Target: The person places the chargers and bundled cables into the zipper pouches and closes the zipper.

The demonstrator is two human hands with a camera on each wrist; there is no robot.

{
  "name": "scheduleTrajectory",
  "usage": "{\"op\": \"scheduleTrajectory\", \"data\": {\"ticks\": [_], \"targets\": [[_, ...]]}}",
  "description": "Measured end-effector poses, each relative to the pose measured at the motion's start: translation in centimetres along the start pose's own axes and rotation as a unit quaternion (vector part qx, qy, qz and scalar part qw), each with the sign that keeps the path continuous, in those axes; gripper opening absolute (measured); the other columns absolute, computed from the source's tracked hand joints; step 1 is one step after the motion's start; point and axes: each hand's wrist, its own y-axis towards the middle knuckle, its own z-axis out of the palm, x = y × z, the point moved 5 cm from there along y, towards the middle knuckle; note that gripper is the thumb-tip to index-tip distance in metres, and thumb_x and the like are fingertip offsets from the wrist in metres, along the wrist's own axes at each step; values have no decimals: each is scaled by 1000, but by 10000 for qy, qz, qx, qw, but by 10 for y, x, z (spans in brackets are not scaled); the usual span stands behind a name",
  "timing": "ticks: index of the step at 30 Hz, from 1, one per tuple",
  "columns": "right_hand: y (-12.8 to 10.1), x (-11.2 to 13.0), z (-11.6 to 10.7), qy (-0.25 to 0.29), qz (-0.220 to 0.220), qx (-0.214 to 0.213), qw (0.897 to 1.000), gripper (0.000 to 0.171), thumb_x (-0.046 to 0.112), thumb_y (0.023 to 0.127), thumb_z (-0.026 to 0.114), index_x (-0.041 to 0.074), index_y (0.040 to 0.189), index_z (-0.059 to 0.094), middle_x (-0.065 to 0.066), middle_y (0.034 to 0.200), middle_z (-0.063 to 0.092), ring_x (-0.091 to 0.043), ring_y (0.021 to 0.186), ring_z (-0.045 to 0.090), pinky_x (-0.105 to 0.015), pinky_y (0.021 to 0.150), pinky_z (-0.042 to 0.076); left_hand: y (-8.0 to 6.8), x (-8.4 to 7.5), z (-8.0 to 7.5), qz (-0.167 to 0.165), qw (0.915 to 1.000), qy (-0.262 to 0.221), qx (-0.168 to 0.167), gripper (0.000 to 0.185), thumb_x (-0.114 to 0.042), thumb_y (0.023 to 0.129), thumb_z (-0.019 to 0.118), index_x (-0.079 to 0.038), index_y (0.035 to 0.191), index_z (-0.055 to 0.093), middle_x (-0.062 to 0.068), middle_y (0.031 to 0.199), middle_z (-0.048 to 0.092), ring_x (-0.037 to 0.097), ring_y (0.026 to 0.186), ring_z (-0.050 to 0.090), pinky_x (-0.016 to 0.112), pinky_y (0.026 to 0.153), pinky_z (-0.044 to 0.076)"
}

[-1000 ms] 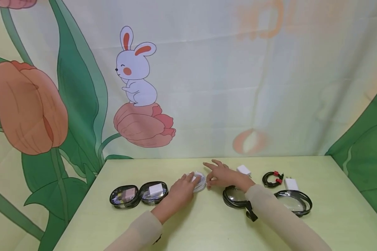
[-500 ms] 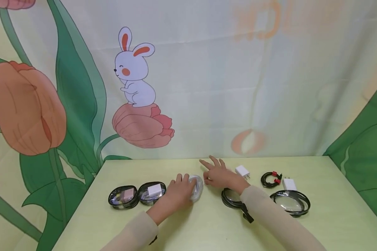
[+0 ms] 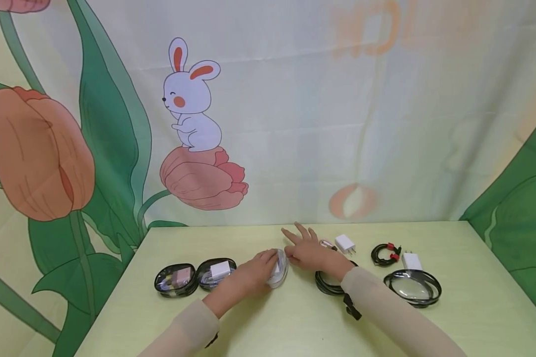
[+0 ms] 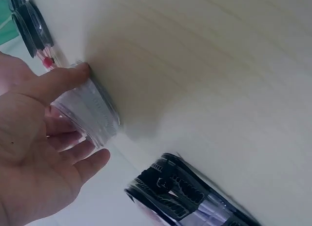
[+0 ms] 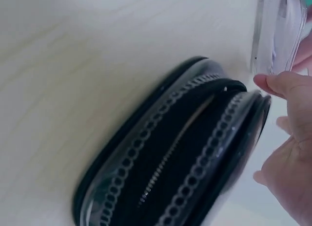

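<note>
While the left hand (image 3: 250,275) lies low in the middle of the head view, its fingers and thumb curl round a clear round case (image 3: 278,261) standing on edge on the pale green bench (image 3: 295,322); the left wrist view shows the thumb on the case's zip rim (image 4: 100,109) and the fingers behind the clear wall. Just right of the case, the right hand (image 3: 310,250) rests with its fingers spread and mostly straight, fingertips at the case's side, holding nothing; so the left grip is closed round the case and the right grip is spread. Under the right wrist lies a black-rimmed zip case (image 5: 180,153), unzipped. At lower left of the head view, two filled black-rimmed cases (image 3: 195,277) sit side by side. Toward the right lie a white charger (image 3: 345,243), a coiled black cable (image 3: 386,254), another white charger (image 3: 412,260) and another black-rimmed case (image 3: 413,288).
</note>
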Motion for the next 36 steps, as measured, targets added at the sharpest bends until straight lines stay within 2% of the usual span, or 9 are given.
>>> {"op": "scheduleTrajectory", "data": {"ticks": [5, 11, 17, 26, 30, 36], "targets": [[-5, -1, -6, 606, -183, 36, 9980, 9, 27, 99, 67, 24, 91, 69, -14, 167, 23, -57, 147, 16, -78, 103, 30, 2, 3, 1, -214, 9993, -239, 178, 83, -28, 89, 80, 4, 153, 37, 18, 159, 35, 31, 146, 38, 40, 113, 41], [-7, 3, -6, 995, -450, 284, 9936, 8, 29, 97, 70, 25, 91, 73, -14, 168, 19, -57, 148, 13, -79, 104, 27, 2, 2, 1, -598, 9981, 20, 117, 84, -37, 90, 78, 2, 153, 39, 17, 158, 39, 32, 143, 42, 49, 106, 47], [-5, 3, -6, 956, -453, 266, 9940, 7, 28, 96, 71, 26, 89, 73, -16, 167, 20, -57, 147, 15, -79, 104, 28, 3, 2, 6, -974, 9949, 120, 217, 87, -45, 92, 73, -5, 157, 33, 10, 162, 34, 27, 147, 37, 54, 104, 47], [-7, 8, -9, 922, -716, 438, 9922, 6, 30, 93, 73, 26, 89, 75, -12, 168, 20, -55, 149, 15, -76, 105, 30, 1, -1, 8, -1130, 9930, -97, 331, 86, -45, 95, 68, -6, 160, 27, 9, 166, 28, 26, 151, 30, 56, 106, 44], [-6, 8, -9, 773, -591, 480, 9941, 6, 32, 94, 72, 28, 91, 75, -11, 169, 19, -52, 150, 14, -74, 106, 30, 2, -2, 6, -1179, 9926, -35, 289, 85, -45, 97, 67, -4, 160, 26, 10, 166, 28, 27, 151, 31, 56, 106, 45], [-6, 13, -8, 672, -547, 291, 9958, 6, 32, 96, 71, 27, 94, 74, -13, 167, 23, -52, 149, 16, -75, 105, 31, 2, -3, 6, -1185, 9926, 70, 249, 85, -46, 97, 66, -1, 159, 27, 13, 165, 29, 28, 149, 33, 54, 105, 46]]}}
